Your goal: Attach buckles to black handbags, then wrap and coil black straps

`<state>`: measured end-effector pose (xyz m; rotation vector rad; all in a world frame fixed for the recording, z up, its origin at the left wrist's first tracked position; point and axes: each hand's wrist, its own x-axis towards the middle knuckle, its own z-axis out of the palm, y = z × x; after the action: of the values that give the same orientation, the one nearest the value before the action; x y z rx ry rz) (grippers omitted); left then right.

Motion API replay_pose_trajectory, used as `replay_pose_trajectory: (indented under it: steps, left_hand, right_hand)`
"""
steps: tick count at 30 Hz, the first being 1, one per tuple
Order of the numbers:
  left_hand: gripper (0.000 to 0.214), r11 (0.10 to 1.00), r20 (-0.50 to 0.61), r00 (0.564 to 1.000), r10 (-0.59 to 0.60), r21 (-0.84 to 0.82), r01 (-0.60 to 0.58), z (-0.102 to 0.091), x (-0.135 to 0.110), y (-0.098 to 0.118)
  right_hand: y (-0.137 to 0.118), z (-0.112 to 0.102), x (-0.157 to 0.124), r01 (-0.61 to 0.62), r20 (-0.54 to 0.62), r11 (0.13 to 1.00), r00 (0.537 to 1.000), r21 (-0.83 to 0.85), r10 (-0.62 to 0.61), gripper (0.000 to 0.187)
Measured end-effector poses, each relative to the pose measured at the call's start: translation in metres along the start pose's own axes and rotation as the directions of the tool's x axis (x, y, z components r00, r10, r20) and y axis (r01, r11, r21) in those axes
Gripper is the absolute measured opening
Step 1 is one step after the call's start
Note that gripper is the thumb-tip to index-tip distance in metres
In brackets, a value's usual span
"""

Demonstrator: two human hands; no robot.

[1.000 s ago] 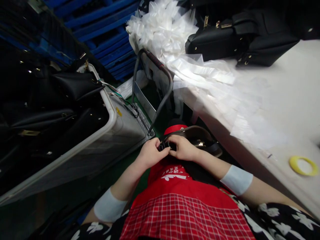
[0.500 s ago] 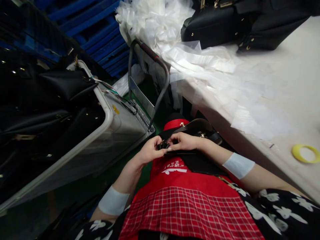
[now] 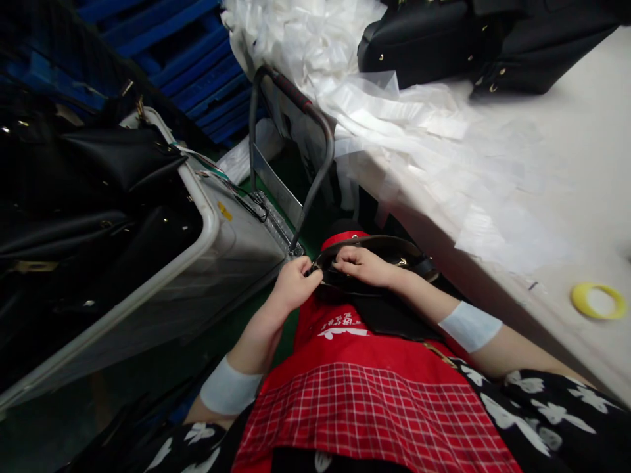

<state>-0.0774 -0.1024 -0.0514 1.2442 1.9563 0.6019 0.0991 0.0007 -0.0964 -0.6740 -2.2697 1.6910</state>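
Note:
A black handbag (image 3: 367, 289) with gold-coloured fittings lies in my lap against the red apron (image 3: 330, 355). Its mouth gapes upward, and the dark lining shows inside. My left hand (image 3: 297, 282) is closed, thumb and fingers pinching the bag's rim at its left end. Over the opening, my right hand (image 3: 363, 265) has its fingers curled and pressed together; whatever they hold, if anything, is hidden. A gap separates the two hands. A black panel of the bag hangs toward me below the right wrist.
On my left stands a grey bin (image 3: 231, 256) heaped with black bags (image 3: 123, 157). A trolley handle (image 3: 323, 138) rises ahead. To the right, a white table (image 3: 582, 197) bears white wrapping sheets (image 3: 409, 125), black bags (image 3: 419, 49) and a yellow tape roll (image 3: 598, 301). Blue pallets (image 3: 197, 66) are behind.
My hands have parted, the left shifting a little left and the right rising slightly. The bag's mouth now gapes wider, and the small dark piece between my fingers no longer shows clearly.

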Motion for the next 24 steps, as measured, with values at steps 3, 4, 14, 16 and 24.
replay_pose_trajectory:
  steps: [3,4,14,16,24]
  left_hand:
    - [0.029,0.995,0.064,0.998,-0.026,-0.091,0.032,0.002,0.0,-0.004]
    - [0.028,0.992,0.07,0.997,-0.034,-0.115,0.042,0.003,0.0,-0.006]
    - [0.028,0.992,0.009,0.999,0.031,-0.119,-0.029,0.011,0.004,-0.006]
    - [0.027,0.991,0.007,0.999,0.052,-0.124,-0.051,0.012,0.004,-0.008]
    - [0.028,0.961,-0.022,0.999,-0.037,-0.276,0.03,0.007,0.004,-0.03]
  right_hand:
    - [-0.003,-0.008,-0.002,0.005,0.008,0.989,1.0,-0.146,-0.004,0.026]
    - [-0.005,-0.011,-0.003,0.012,0.027,0.979,1.0,-0.204,-0.007,0.025]
    - [-0.047,0.009,0.008,0.095,0.245,0.637,0.958,-0.765,0.151,0.025]
    - [-0.052,0.019,0.01,0.071,0.225,0.571,0.953,-0.818,0.204,0.026]
    - [-0.056,0.002,0.002,0.177,0.115,0.806,0.984,-0.565,-0.136,0.028]
